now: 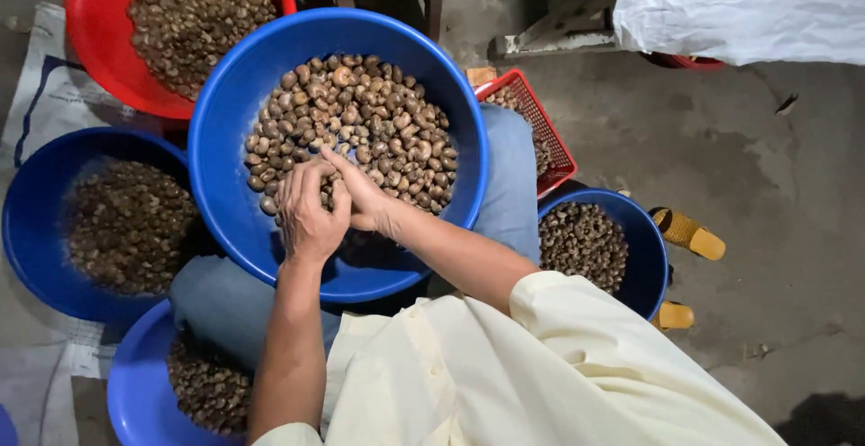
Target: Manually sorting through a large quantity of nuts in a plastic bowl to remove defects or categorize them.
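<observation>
A big blue basin rests on my lap, half filled with brownish cashew nuts. Both my hands meet over its near side. My left hand is curled with its fingers bent down over the nuts. My right hand lies against it, fingers pressed on the left hand's fingertips. Something small seems pinched between them, but the fingers hide it. Cream sleeves cover my upper arms.
Around me stand a red basin of nuts at top left, a blue basin of dark shells at left, another blue basin at bottom left and one at right. A red mesh basket, yellow sandals and a white sack lie beyond.
</observation>
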